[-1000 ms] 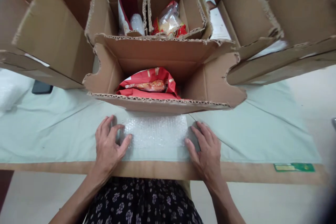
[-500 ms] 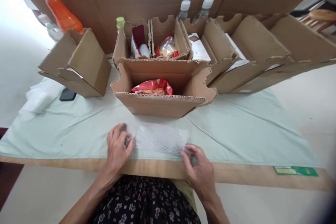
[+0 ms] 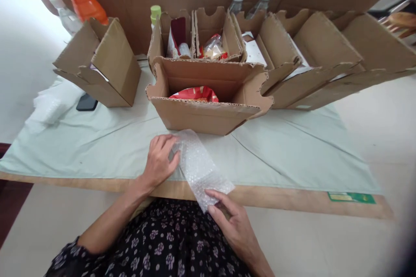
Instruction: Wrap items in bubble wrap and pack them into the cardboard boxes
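Observation:
A strip of clear bubble wrap (image 3: 199, 164) lies at a slant over the front edge of the cloth-covered table. My left hand (image 3: 161, 158) grips its far left side, with the fingers curled over the edge. Near my lap, my right hand (image 3: 230, 217) pinches the near end between thumb and fingers. That near end hangs past the wooden table edge. Just behind the strip stands an open cardboard box (image 3: 208, 114) with a red food packet (image 3: 196, 94) inside.
A row of open cardboard boxes (image 3: 292, 86) stands behind, some holding packets. Another cardboard box (image 3: 110, 73) is at the left, beside a black phone (image 3: 86, 102) and more bubble wrap (image 3: 48, 106). Bottles, one an orange bottle (image 3: 85, 2), stand at the back.
The bubble wrap has turned from lying sideways to a slant. My left hand has moved away from me and rightward; my right hand has come down toward my lap. The view has shifted slightly.

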A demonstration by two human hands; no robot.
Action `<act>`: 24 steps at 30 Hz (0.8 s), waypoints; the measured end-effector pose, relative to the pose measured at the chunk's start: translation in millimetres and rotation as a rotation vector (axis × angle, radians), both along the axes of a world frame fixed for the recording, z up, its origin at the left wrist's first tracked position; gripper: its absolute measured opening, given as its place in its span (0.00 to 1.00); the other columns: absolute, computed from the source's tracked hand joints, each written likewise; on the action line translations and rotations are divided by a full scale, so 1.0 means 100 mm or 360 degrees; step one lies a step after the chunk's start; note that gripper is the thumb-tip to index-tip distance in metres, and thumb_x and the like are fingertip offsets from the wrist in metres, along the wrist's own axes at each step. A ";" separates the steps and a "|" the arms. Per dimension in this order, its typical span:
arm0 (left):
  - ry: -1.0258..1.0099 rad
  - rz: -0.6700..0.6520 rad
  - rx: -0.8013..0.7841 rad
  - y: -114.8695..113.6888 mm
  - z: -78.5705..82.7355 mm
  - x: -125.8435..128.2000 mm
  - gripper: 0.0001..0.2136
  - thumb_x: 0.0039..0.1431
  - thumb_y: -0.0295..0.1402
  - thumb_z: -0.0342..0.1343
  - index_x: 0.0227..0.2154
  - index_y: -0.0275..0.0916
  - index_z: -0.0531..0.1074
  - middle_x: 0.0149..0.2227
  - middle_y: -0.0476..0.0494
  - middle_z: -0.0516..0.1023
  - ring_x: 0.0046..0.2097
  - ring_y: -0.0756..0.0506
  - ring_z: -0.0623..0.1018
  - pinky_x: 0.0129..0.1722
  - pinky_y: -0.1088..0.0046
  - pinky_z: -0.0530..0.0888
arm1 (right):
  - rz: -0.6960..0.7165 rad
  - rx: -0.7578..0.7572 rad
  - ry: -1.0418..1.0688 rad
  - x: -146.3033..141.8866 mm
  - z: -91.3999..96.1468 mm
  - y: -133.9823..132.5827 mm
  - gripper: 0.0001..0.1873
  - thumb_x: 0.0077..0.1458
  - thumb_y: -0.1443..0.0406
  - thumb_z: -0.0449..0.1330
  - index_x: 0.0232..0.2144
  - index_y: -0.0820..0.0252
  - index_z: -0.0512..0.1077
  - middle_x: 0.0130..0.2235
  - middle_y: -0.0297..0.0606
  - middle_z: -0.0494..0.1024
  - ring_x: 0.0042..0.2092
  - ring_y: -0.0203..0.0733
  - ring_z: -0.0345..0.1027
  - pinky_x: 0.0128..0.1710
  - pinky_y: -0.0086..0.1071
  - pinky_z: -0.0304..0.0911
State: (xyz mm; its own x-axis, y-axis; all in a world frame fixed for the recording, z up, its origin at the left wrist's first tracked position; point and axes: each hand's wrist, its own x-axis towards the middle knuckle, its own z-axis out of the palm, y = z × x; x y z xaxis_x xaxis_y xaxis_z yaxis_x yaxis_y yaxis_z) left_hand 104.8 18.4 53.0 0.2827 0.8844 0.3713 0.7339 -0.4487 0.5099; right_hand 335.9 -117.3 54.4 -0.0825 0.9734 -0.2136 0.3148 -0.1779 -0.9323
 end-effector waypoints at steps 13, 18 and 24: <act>-0.0465 0.0132 -0.0521 -0.54 -0.14 0.05 0.12 0.61 0.27 0.54 0.46 0.39 0.77 0.34 0.46 0.83 0.37 0.45 0.81 0.43 0.65 0.77 | -0.0039 0.0530 -0.0076 -0.18 0.00 0.45 0.24 0.69 0.63 0.57 0.64 0.52 0.65 0.40 0.34 0.81 0.38 0.37 0.76 0.42 0.33 0.74; -0.0634 0.0103 -0.0761 -0.55 -0.09 0.03 0.15 0.60 0.28 0.54 0.49 0.38 0.76 0.37 0.44 0.85 0.36 0.46 0.80 0.26 0.75 0.73 | -0.0026 0.0897 -0.0576 -0.05 -0.08 0.38 0.16 0.66 0.69 0.58 0.55 0.54 0.73 0.44 0.40 0.81 0.44 0.43 0.77 0.46 0.38 0.75; -0.0604 0.0147 -0.0555 -0.61 -0.05 0.05 0.16 0.64 0.29 0.52 0.54 0.37 0.72 0.41 0.41 0.82 0.39 0.45 0.79 0.30 0.73 0.74 | 0.0138 0.0919 -0.1074 -0.21 -0.20 0.51 0.15 0.69 0.63 0.55 0.54 0.57 0.74 0.43 0.44 0.80 0.42 0.47 0.76 0.41 0.40 0.73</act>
State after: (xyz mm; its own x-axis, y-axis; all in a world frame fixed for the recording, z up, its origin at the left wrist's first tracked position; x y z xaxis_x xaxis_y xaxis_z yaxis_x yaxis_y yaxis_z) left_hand 109.5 -42.3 48.1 0.1007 0.9886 0.1116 0.4970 -0.1472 0.8552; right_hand 315.3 -66.2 34.3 -0.1948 0.9405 0.2784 0.8196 0.3120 -0.4805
